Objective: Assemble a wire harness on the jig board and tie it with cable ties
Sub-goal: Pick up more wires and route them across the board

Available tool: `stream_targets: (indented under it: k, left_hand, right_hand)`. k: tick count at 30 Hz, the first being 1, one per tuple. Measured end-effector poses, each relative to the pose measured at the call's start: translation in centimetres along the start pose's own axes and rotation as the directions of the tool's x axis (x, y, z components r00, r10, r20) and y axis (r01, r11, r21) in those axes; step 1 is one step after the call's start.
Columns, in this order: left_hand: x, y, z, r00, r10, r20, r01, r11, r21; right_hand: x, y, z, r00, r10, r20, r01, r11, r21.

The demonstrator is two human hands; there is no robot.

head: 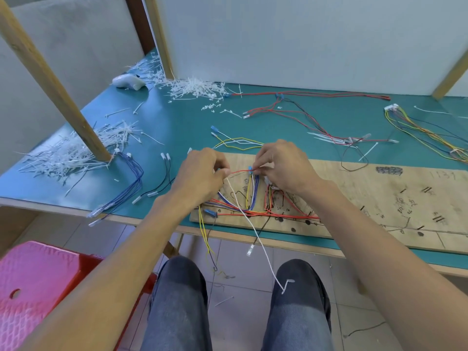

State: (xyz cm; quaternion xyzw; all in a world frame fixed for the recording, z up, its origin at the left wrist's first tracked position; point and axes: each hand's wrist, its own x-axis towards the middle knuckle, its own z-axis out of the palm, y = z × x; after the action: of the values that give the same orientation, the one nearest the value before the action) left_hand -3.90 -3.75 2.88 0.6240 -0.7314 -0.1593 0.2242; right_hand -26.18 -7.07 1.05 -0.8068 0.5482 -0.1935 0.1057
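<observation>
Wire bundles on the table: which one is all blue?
The bundle left of the board; the others hold red, yellow or black wires.

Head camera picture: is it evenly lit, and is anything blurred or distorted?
Head view: soft even light, no glare on the teal table mat; left hand and right hand holding the thin red wire are sharp; wide-angle stretch enlarges the forearms.

Both hands are held over the near left end of the jig board [379, 198]. A red wire [239, 171] is stretched between them: one end is pinched by the left hand [202, 173], and the blue connector [250, 169] at the other end is pinched by the right hand [283, 165]. A bundle of wires [243, 211], red, blue and yellow, is laid on the board beneath. A white cord [253, 229] is draped over the table edge. Loose cable ties [192, 87] are heaped at the back of the green table [177, 122].
</observation>
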Motion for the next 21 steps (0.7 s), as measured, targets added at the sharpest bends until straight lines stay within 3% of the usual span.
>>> stream_targets:
  k: [5,10,15,21]
  left_hand:
    - [1.1,-0.2,-0.4,0.991,-0.06,0.122,0.053,0.997,0.055]
    - [2.9,0.4,-1.1,0.96,-0.033,0.277,0.003,0.994,0.109]
    - [3.1,0.4,-1.1,0.948,-0.021,0.316,-0.03,0.987,0.157]
    - [3.3,1.0,-1.6,0.947,-0.043,0.319,-0.027,0.977,0.213]
  right_hand:
    - [0.6,0.2,-0.7,0.999,0.001,0.05,0.0,1.0,-0.017]
    - [0.9,-0.1,-1.1,0.995,0.062,0.084,-0.06,0.998,-0.017]
    - [0.8,-0.1,-1.1,0.986,0.163,0.046,-0.166,0.983,0.072]
    - [1.2,-0.2,-1.1,0.994,0.014,0.109,-0.007,0.998,-0.066]
